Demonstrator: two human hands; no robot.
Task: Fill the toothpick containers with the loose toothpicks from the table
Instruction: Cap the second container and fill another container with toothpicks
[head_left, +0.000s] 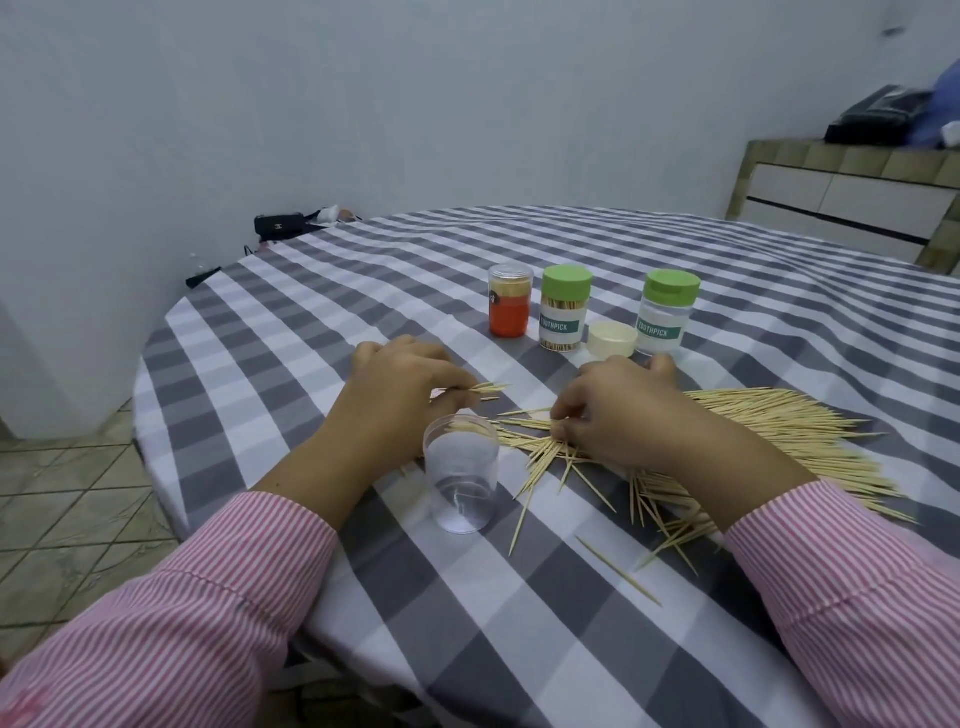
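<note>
Pale, thin, pointed loose toothpicks (769, 431) are lying fanned across the checked counter (519, 597). The left hand (400, 387) is pinching a small bundle (480, 389) above the clear open container (461, 475); the right hand (621, 410) is pinching into the pile.

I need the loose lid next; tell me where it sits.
The cream lid rests on the tablecloth between the two green-capped jars, just beyond the right hand.
</note>
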